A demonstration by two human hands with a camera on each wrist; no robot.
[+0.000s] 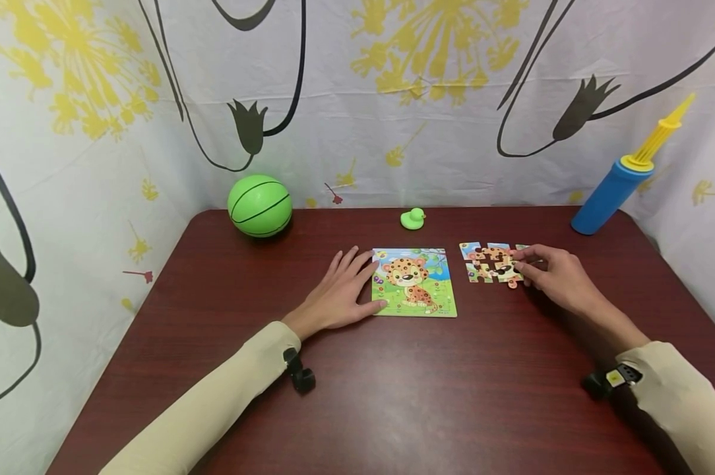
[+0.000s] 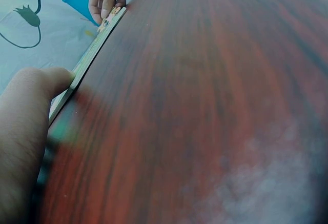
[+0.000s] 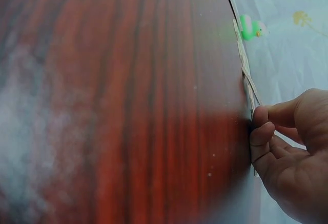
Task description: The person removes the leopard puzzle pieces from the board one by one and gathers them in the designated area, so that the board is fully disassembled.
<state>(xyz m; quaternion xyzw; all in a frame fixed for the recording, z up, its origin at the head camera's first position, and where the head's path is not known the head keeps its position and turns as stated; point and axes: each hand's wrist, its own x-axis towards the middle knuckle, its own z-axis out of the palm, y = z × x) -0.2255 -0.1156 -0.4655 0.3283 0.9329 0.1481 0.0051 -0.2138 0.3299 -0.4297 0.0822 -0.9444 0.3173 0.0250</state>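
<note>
A leopard puzzle board point(image 1: 413, 280) lies flat on the dark wooden table. My left hand point(image 1: 344, 290) rests at its left edge, fingers spread, with the thumb on the near left corner. To the right of the board, several loose leopard puzzle pieces point(image 1: 479, 272) sit close together. My right hand point(image 1: 562, 280) pinches a puzzle piece at the right side of this group between thumb and fingers. In the right wrist view one thin piece point(image 3: 252, 86) tilts up toward the fingertips; the fingers hide most of what they hold.
Along the table's back stand a green ball point(image 1: 259, 206) at the left, a small green toy duck point(image 1: 413, 219) in the middle and a blue hand pump point(image 1: 613, 194) with a yellow top at the right. A patterned cloth point(image 1: 334, 132) hangs behind the table point(image 1: 393, 389).
</note>
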